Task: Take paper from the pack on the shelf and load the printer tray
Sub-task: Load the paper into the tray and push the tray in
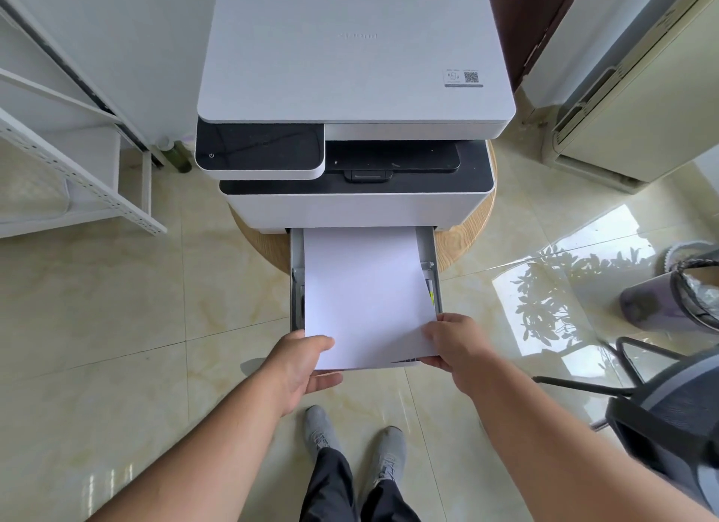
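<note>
Both the left hand [301,360] and right hand [453,344] pinch the near corners of the paper [365,288], which lies skewed over the open tray [435,257] in front of the printer [354,93]. Pushed in crooked, its far right corner likely catches the tray's side guide and buckles.

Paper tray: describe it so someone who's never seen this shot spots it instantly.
Find the white printer on the round wooden stand. The paper tray is the grey drawer pulled out from its base toward the person. Unlike the black panels above, it holds a white paper stack, gripped at the near corners by the left hand and right hand.
</note>
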`<state>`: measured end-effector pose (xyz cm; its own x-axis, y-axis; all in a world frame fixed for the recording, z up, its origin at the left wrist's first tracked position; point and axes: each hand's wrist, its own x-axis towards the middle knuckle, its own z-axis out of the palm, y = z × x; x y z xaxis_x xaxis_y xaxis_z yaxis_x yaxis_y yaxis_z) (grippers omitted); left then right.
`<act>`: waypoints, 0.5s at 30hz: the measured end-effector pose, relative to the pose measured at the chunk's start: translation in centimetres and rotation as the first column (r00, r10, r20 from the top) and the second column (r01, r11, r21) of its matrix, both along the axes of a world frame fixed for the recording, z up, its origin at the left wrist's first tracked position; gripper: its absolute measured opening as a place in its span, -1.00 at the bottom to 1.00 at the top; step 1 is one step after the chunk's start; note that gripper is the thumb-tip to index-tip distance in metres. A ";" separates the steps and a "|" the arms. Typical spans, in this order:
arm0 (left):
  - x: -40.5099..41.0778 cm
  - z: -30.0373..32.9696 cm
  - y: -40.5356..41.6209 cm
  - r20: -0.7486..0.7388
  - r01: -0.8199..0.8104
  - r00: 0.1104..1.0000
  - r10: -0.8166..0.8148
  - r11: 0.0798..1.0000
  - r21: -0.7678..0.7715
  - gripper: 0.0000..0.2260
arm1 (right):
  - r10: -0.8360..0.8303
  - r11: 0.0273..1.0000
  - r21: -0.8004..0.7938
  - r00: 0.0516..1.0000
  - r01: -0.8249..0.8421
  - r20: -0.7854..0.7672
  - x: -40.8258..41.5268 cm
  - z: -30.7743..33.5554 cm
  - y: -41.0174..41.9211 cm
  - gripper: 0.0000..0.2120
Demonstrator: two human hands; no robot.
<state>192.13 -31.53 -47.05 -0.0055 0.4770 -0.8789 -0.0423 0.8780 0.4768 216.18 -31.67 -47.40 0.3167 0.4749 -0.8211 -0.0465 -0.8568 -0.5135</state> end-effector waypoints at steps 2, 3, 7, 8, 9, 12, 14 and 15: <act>0.1 -0.1 -0.2 -0.016 0.054 0.998 -0.054 0.998 -0.010 -0.80 | -0.012 1.000 0.007 1.000 0.012 0.015 -0.1 -0.3 0.2 -0.84; 0.1 -0.1 -0.1 -0.024 0.074 0.997 -0.075 0.997 -0.012 -0.79 | -0.015 1.000 0.011 1.000 0.014 0.020 -0.1 -0.3 0.3 -0.84; 0.7 -0.1 0.9 -0.071 0.122 0.990 -0.122 0.993 -0.002 -0.85 | -0.009 1.000 0.021 0.999 0.008 0.051 -0.1 -0.3 0.9 -0.84; 0.9 -0.1 1.2 -0.083 0.113 0.990 -0.112 0.994 0.005 -0.87 | -0.011 1.000 0.026 0.999 0.010 0.049 -0.1 -0.2 1.0 -0.84; 1.0 -0.2 1.5 -0.095 0.101 0.990 -0.100 0.995 0.012 -0.87 | -0.022 0.999 0.035 0.999 0.021 0.040 -0.2 -0.2 1.2 -0.85; 1.2 -0.6 2.3 -0.124 0.052 0.991 -0.046 0.998 0.042 -0.59 | -0.053 0.997 0.058 0.999 0.053 0.008 -0.4 -0.1 1.5 -0.89; 1.4 -0.8 2.3 -0.107 0.033 0.994 -0.027 0.998 0.053 -0.47 | -0.039 0.998 0.057 0.999 0.038 0.027 -0.4 0.0 1.5 -0.91; 1.5 -0.9 2.2 -0.093 0.020 0.996 -0.015 0.998 0.054 -0.45 | -0.027 0.998 0.051 0.999 0.025 0.045 -0.4 0.0 1.3 -0.90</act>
